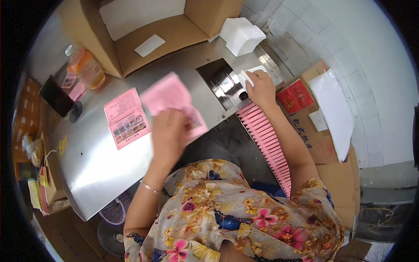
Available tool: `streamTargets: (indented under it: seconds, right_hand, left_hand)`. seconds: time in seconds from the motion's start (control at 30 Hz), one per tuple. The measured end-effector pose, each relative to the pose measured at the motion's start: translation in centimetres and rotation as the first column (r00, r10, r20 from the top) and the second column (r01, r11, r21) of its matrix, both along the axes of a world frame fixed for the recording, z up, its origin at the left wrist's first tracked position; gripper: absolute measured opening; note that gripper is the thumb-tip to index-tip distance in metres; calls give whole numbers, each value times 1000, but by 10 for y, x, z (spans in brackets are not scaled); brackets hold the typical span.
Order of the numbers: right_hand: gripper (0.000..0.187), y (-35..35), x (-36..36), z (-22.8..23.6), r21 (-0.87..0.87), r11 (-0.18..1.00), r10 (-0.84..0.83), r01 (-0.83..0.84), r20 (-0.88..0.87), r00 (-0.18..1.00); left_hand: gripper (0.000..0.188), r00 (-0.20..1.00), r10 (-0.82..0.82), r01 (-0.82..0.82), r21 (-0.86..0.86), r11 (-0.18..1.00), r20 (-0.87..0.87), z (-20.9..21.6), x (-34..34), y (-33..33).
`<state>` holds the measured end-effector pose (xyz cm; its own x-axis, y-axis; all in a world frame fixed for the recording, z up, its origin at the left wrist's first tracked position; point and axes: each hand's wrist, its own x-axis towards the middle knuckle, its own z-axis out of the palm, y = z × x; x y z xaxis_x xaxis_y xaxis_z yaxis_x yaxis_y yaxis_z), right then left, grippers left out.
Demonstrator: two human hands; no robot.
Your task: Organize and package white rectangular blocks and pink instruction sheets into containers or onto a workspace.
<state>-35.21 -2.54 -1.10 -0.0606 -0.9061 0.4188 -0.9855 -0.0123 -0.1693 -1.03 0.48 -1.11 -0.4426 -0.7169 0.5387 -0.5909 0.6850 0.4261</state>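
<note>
My left hand [171, 131] is closed on a pink printed paper packet [168, 94], held over the steel table and smeared by motion. A second pink printed packet [127, 118] lies flat on the table to its left. My right hand [262, 89] is closed round a white folded paper piece [245, 79], which looks like a napkin, at the table's right end. Next to that hand is a dark shiny plate [220, 83] set in the tabletop. Below my right wrist runs a long row of pink packets [264, 146], standing packed edge to edge.
An open cardboard box [161, 32] stands at the back with a white slip [149, 45] inside. White folded stacks [241, 37] sit right of it. An orange-filled bottle [87, 69] and a dark screen [56, 96] stand left. Cardboard with a red packet [296, 97] lies right.
</note>
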Motion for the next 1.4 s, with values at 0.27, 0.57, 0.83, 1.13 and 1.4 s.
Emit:
streamTargets:
  seconds: [0.27, 0.57, 0.83, 1.13, 1.4]
  right_hand:
    - [53, 2, -44, -8, -184, 982, 79, -46, 176, 981]
    - [34, 39, 96, -12, -101, 653, 750, -750, -53, 660]
    - [36, -38, 164, -34, 136, 840, 538, -526, -338, 772]
    - [30, 9, 70, 24, -130, 846, 519, -517, -13, 854]
    - [28, 9, -9, 6, 77, 997, -21, 19, 20, 1000]
  left_hand:
    - [39, 993, -100, 86, 210, 974, 57, -13, 23, 5]
    - [62, 972, -15, 10, 22, 1000, 236, -25, -14, -12]
    - [93, 981, 128, -127, -16, 992, 146, -13, -35, -17]
    - [39, 990, 24, -67, 315, 947, 141, 8, -15, -27]
    - [20, 987, -149, 152, -51, 987, 58, 0, -24, -39]
